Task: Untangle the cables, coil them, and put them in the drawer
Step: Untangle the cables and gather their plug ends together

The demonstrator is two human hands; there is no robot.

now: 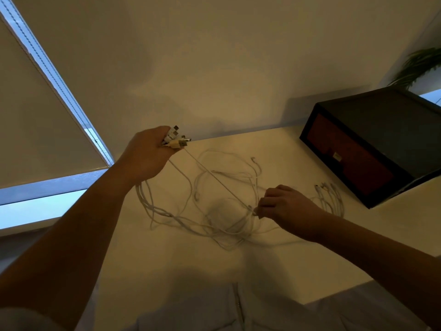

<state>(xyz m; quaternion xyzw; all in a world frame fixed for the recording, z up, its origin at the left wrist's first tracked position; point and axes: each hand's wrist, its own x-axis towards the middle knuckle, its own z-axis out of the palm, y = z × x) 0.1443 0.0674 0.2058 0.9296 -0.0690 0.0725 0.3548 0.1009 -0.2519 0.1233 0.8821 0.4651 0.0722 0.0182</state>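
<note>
Cables (222, 211), all white, lie in a loose tangle on the pale tabletop (167, 259) at the centre of the frame, their loops crossing over one another. The left hand (145, 156) is raised above the tabletop at centre left, its fingers curled tightly round a bunch of plug ends (177, 138) that stick out past the knuckles. From that bunch one strand (214, 177) runs taut and straight, down and to the right. It ends at the right hand (284, 206), whose fingers pinch it just above the tangle.

A smaller group of cables (330, 197) lies apart at centre right, near the dark drawer box (372, 144). Whether it is properly coiled I cannot tell.

The task looks to be at an early stage. The ends have been gathered and one strand is being drawn clear, but most of the loops remain knotted together. The reddish drawer front (346, 154) looks closed, with nothing visibly stowed. Separating the remaining strands, coiling each one, opening the drawer and putting the coils inside all appear to be left.
</note>
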